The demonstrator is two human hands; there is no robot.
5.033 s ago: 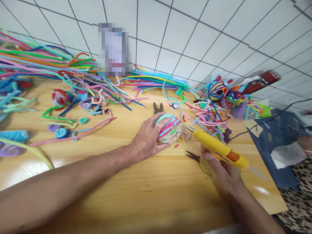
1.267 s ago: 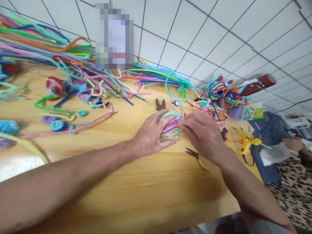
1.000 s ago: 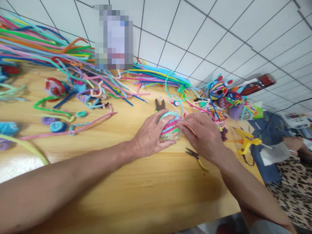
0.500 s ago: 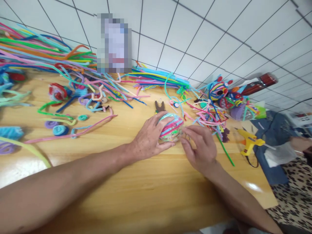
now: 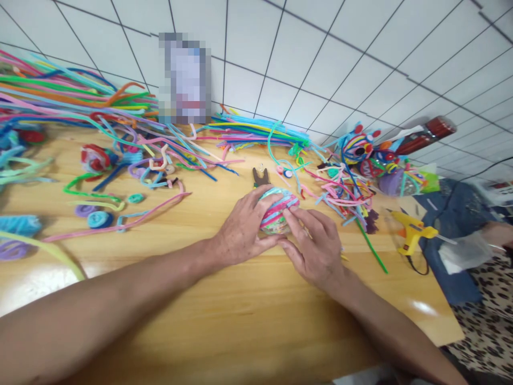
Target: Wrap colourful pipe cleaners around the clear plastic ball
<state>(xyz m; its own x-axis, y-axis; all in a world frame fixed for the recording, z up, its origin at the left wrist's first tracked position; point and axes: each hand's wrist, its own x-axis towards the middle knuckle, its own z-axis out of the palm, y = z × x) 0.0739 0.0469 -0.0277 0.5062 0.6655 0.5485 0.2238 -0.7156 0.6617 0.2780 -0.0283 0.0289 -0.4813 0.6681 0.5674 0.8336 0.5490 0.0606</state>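
Note:
A round ball (image 5: pixel 276 214) wrapped in pink, light blue and green strips is held above the middle of the wooden table. My left hand (image 5: pixel 244 227) grips it from the left, thumb below and fingers over the top. My right hand (image 5: pixel 315 243) touches its right side, with the index fingertip on the pink strips and the thumb at the lower edge. The right hand's other fingers are curled. Just behind the ball lie dark-jawed pliers (image 5: pixel 261 176), their handles hidden by the ball and my left hand.
Pipe cleaners (image 5: pixel 256 131) lie along the wall, with more (image 5: pixel 347 192) heaped at the right. A yellow glue gun (image 5: pixel 414 232) rests near the right edge (image 5: pixel 444 315). Small coils (image 5: pixel 99 219) lie at the left. Decorated figures (image 5: pixel 358 147) and a person's hand (image 5: pixel 497 235) are farther right.
My right hand has moved left onto the ball, and its index finger now lies over the pink strips. My left hand keeps its grip. The view has shifted slightly.

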